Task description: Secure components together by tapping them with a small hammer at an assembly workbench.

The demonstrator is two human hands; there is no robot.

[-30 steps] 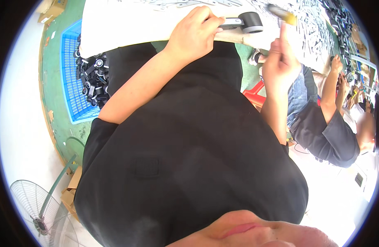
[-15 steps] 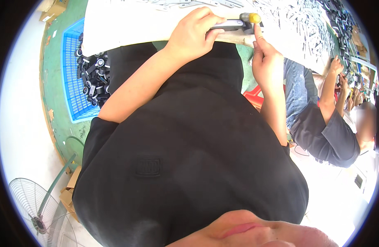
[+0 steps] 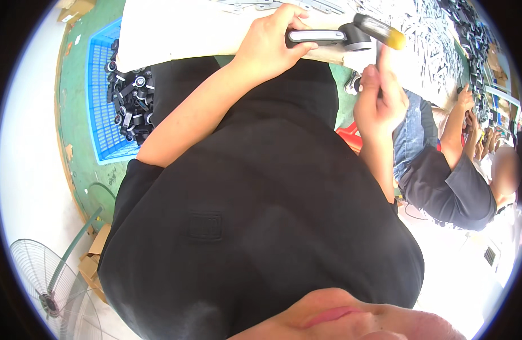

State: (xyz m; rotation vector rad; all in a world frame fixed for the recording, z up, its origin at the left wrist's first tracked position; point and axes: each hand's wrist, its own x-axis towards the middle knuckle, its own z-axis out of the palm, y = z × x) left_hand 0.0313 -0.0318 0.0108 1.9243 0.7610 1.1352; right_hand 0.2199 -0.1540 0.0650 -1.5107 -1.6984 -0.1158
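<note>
My left hand [image 3: 272, 45] is closed around a long black part with a silver strip [image 3: 323, 36], held at the near edge of the white-covered table [image 3: 181, 31]. A round black-and-silver end on that part points right. My right hand [image 3: 383, 105] grips a hammer [image 3: 375, 27] by its handle, index finger stretched along it. The hammer head, grey with a yellow face, is motion-blurred and tilted. It hangs just right of the part's round end, seemingly apart from it.
Flat grey metal pieces [image 3: 261, 7] lie along the table's far side, with many small ones [image 3: 422, 51] heaped right. A blue crate [image 3: 105, 136] of black parts stands on the floor at left. A fan [image 3: 48, 300] is lower left; another person [image 3: 448, 187] sits at right.
The hammer head has moved right, away from the part, and tilted. My right hand has shifted right and slightly down. The part's round end now shows, and my left hand still holds it.
</note>
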